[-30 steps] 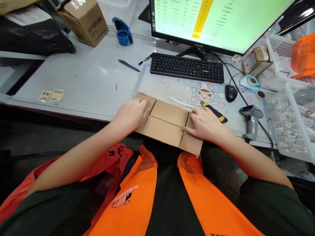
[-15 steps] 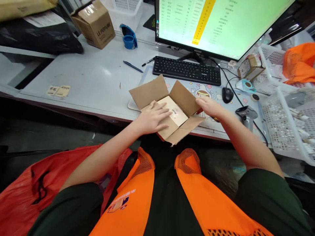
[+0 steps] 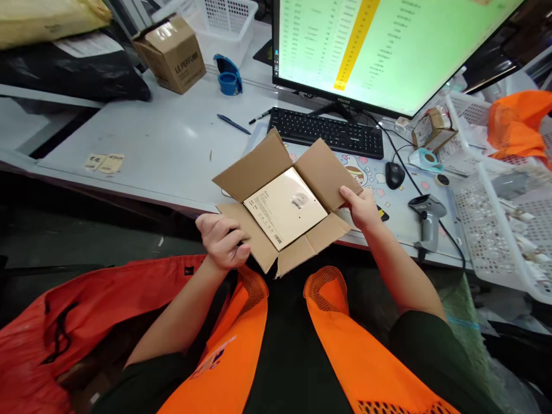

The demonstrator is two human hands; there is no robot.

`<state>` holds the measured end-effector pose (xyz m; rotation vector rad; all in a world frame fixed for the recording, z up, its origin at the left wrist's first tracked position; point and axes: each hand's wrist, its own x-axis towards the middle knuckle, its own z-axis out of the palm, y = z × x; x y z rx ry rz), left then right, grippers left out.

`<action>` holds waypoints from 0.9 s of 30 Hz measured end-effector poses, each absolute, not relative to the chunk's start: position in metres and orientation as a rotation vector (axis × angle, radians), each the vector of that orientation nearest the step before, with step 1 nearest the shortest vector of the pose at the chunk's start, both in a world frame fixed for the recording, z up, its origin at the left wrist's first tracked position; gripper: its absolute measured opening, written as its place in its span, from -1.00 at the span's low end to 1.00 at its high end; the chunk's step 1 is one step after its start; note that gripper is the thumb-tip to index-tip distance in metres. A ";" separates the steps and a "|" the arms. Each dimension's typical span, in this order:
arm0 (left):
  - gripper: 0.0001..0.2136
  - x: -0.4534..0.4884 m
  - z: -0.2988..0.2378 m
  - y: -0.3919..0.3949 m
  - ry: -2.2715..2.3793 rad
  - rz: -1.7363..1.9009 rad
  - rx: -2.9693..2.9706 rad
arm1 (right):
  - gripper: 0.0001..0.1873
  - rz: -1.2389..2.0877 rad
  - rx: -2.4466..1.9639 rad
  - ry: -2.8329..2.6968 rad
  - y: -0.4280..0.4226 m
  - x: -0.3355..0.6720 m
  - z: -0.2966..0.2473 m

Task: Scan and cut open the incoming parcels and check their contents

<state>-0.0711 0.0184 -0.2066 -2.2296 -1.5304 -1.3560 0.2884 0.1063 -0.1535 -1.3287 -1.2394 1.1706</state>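
Note:
An open cardboard box (image 3: 308, 236) tilts towards me at the desk's front edge, its flaps folded outwards. Inside lies a flat cream box (image 3: 282, 210) with small print, a barcode and a round clear seal. My left hand (image 3: 222, 238) is closed at the near-left flap, fingers curled over its edge; the exact fingertip contact is partly hidden. On the other side, my right hand (image 3: 362, 208) pinches the right flap between thumb and fingers.
Behind the box are a keyboard (image 3: 325, 133), a mouse (image 3: 394, 175) and a monitor (image 3: 366, 52). A barcode scanner (image 3: 428, 221) and white baskets (image 3: 495, 236) stand right. At the back left are a perfume carton (image 3: 183, 66) and a blue container (image 3: 228, 83).
My left hand has moved off the cream box, left and down to the near-left flap, uncovering the print. The cardboard box has come nearer and tilted towards me.

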 end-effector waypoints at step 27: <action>-0.54 0.060 -0.207 0.128 -2.065 -1.681 -2.400 | -0.55 -0.229 -0.927 -2.083 0.105 0.234 -0.102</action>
